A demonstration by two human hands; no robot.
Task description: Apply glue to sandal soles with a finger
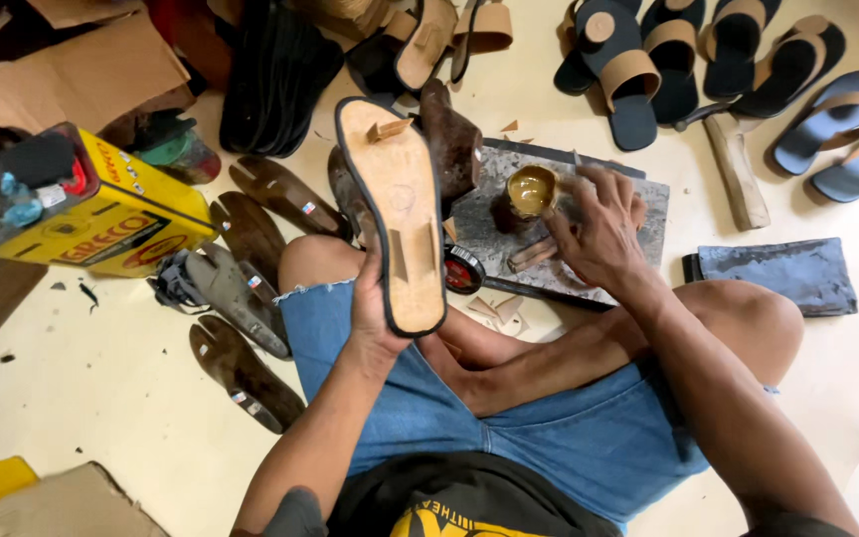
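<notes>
Left hand under sole (upright)

left hand gripping, right hand curled

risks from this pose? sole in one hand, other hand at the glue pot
1. The small open pot of amber liquid sits on the stone slab right by the right hand; a knock might tip it.
2. The left hand holds the sandal sole upright by its lower end only, so it may slip.
3. The loose tab near the sole's top could fold or tear.
</notes>
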